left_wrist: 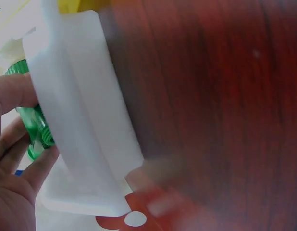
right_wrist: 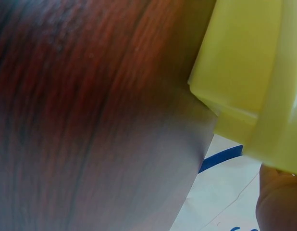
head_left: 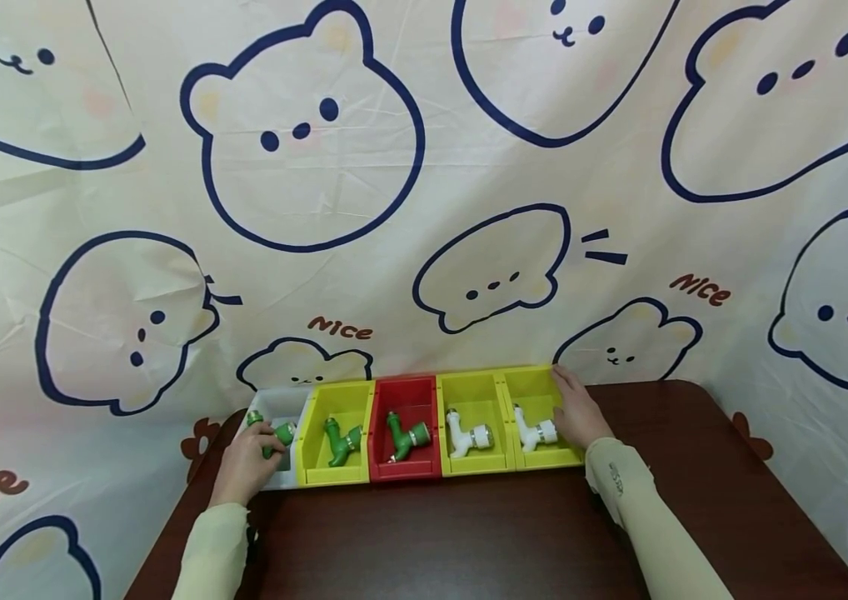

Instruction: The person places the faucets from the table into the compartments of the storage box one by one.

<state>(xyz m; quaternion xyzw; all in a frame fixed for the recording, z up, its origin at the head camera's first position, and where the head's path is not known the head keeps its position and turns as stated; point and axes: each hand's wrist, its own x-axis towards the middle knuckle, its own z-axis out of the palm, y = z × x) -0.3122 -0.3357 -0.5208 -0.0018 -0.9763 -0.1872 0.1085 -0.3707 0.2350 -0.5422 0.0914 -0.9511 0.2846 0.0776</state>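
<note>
My left hand (head_left: 242,463) pinches a green tap-shaped plastic fitting (head_left: 286,433) with a ribbed round end, over the pale grey bin (head_left: 302,402) at the row's left end. In the left wrist view, fingers and thumb lie around that green fitting (left_wrist: 32,119), partly hidden by the bin's wall. At the row's other end, my right hand (head_left: 581,414) rests on the side of the last yellow bin (head_left: 536,383), which has a white fitting (head_left: 536,432) inside. The right wrist view shows only part of the hand (right_wrist: 280,202) beside the yellow bin; its fingertips are hidden.
Between the end bins stand a yellow bin (head_left: 352,396) and a red bin (head_left: 405,390), each with a green fitting, then another yellow bin (head_left: 469,385) with a white one. The bins line the far edge of a dark wooden table (head_left: 424,533), against a bear-print cloth (head_left: 304,192).
</note>
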